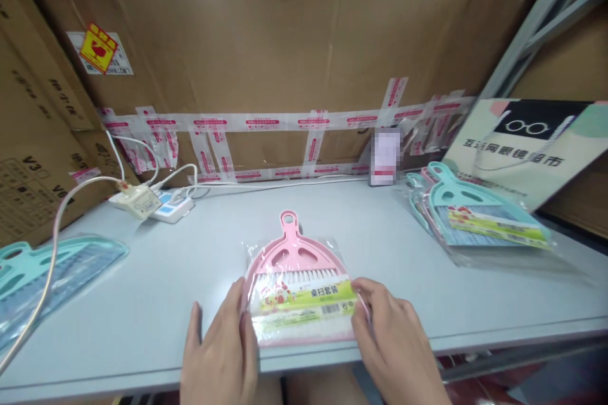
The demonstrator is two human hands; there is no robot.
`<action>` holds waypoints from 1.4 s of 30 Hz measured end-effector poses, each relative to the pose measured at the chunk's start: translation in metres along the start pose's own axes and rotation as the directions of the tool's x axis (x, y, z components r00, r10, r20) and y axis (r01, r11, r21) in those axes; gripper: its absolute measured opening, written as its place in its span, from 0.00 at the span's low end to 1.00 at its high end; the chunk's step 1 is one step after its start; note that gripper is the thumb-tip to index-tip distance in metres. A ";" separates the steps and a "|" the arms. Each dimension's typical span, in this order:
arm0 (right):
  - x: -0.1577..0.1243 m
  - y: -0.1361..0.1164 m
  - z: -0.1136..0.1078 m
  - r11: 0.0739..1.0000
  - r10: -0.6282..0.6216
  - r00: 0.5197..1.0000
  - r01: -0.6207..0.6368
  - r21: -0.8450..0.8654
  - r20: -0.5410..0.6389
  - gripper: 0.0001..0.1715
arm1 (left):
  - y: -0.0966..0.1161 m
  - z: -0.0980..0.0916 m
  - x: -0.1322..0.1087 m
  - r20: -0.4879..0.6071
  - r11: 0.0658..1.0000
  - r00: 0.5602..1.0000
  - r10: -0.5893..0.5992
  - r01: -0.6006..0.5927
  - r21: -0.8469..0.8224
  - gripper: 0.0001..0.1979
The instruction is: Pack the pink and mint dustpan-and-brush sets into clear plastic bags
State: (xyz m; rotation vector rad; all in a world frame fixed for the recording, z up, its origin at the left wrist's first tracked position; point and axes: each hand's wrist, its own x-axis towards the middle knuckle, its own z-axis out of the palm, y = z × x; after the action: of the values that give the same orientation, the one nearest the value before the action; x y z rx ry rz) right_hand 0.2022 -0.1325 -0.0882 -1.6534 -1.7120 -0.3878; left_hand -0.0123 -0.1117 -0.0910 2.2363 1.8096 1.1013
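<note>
A pink dustpan and brush set (311, 257) in a clear plastic wrapper lies at the front edge of the table, its handle loop pointing away from me. Across the white bristles runs a green and white printed label (304, 297). My left hand (223, 345) grips its left edge between thumb and fingers, with one finger sticking out to the side. At the right edge, my right hand (392, 335) pinches the dustpan and wrapper near the label's end.
Wrapped turquoise dustpan sets lie at the right (479, 196) and the left (71, 259). Behind stand a power strip (175, 205) with cables, a phone (386, 155) and a large taped carton (285, 44). A paper bag (527, 145) leans at the right.
</note>
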 end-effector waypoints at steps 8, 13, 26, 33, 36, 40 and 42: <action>0.001 0.006 0.002 0.999 -0.006 0.999 0.004 0.054 0.035 0.13 | 0.018 -0.018 0.008 0.143 0.854 0.958 -0.249 0.287 -0.434 0.27; 0.015 0.011 0.000 0.971 0.037 0.993 -0.062 0.233 0.113 0.15 | 0.015 -0.040 0.046 0.550 0.318 0.773 -0.317 0.633 -0.706 0.36; 0.107 0.028 0.018 0.873 -0.112 0.963 -0.022 0.487 0.244 0.24 | 0.003 -0.008 0.160 0.573 0.241 0.817 -0.063 0.570 -0.786 0.23; 0.122 0.037 0.057 0.861 -0.167 0.976 0.077 0.504 0.136 0.22 | -0.013 0.014 0.161 0.571 0.161 0.821 0.007 0.562 -0.811 0.29; 0.117 0.036 0.058 0.846 -0.232 0.963 0.129 0.518 0.139 0.19 | -0.011 0.016 0.155 0.522 0.130 0.848 -0.091 0.530 -0.838 0.25; 0.114 0.032 0.047 0.824 -0.203 0.966 0.079 0.562 0.161 0.14 | -0.011 0.017 0.154 0.470 0.048 0.859 -0.204 0.488 -0.872 0.23; 0.115 0.032 0.043 0.814 -0.179 0.971 0.054 0.579 0.161 0.14 | -0.011 0.016 0.155 0.441 0.018 0.867 -0.232 0.457 -0.889 0.22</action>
State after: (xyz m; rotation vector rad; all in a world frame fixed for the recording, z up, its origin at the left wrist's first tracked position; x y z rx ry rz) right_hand 0.2292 -0.0147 -0.0498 -1.1726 -1.8519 0.2503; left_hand -0.0045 0.0331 -0.0333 0.8718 0.8103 1.3013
